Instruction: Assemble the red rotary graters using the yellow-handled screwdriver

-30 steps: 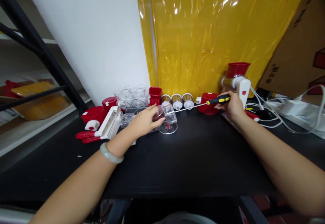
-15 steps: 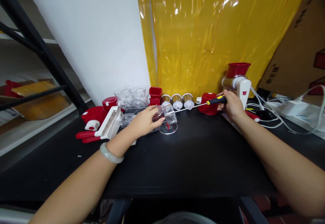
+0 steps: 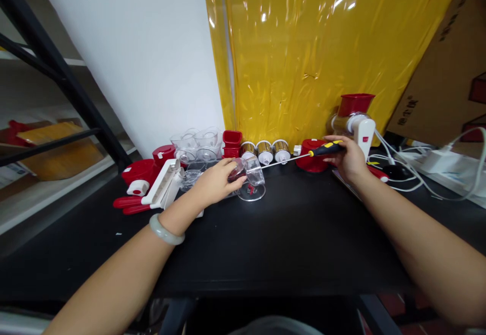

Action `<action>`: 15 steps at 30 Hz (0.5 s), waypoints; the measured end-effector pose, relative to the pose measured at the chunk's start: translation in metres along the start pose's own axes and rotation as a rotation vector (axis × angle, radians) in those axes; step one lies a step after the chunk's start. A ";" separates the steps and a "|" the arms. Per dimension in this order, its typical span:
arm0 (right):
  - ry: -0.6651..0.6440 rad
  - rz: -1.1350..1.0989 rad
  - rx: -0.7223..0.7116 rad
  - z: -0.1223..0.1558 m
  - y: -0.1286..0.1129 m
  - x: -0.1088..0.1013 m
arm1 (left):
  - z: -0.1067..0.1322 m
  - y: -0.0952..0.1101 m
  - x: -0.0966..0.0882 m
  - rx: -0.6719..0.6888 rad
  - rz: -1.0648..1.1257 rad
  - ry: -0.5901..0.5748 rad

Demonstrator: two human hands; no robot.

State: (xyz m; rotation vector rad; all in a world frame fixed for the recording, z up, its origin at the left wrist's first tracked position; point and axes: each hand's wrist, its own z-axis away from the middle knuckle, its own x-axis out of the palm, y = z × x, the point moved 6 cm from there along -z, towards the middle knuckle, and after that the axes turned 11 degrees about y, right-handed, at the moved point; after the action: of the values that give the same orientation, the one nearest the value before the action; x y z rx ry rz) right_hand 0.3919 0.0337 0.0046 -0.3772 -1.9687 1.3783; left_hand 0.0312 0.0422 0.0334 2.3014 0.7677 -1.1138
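My left hand [image 3: 216,181] is closed round a clear plastic housing [image 3: 251,179] with a red part inside, which rests on the black table [image 3: 288,239]. A pale bangle sits on that wrist. My right hand [image 3: 347,158] grips the black and yellow handle of a screwdriver [image 3: 304,156]. Its thin shaft runs left, with the tip reaching the clear housing. The right hand is just in front of an assembled red and white grater [image 3: 355,120].
Clear cups [image 3: 197,141], red tubs [image 3: 231,142], three metal drums [image 3: 265,151] and red and white parts [image 3: 152,185] line the back. A red base [image 3: 312,160] sits behind the screwdriver. White cables [image 3: 421,168] lie at right, beside cardboard boxes [image 3: 444,67]. A yellow sheet [image 3: 315,46] hangs behind.
My right hand has shifted its grip slightly along the screwdriver handle, fingers turning a little. The left hand and the clear housing have stayed where they were.
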 end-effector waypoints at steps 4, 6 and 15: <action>-0.019 0.014 0.012 -0.001 0.001 0.001 | 0.000 0.000 0.001 0.004 -0.006 -0.005; -0.035 0.027 0.021 -0.001 0.002 0.002 | 0.000 0.000 0.001 0.008 -0.003 -0.004; -0.030 0.028 -0.079 -0.005 -0.001 0.001 | 0.001 0.000 0.001 0.002 -0.024 0.000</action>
State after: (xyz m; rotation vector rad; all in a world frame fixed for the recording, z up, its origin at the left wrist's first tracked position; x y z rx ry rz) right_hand 0.3944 0.0374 0.0067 -0.4248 -2.0542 1.3333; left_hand 0.0310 0.0420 0.0323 2.2993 0.7968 -1.1257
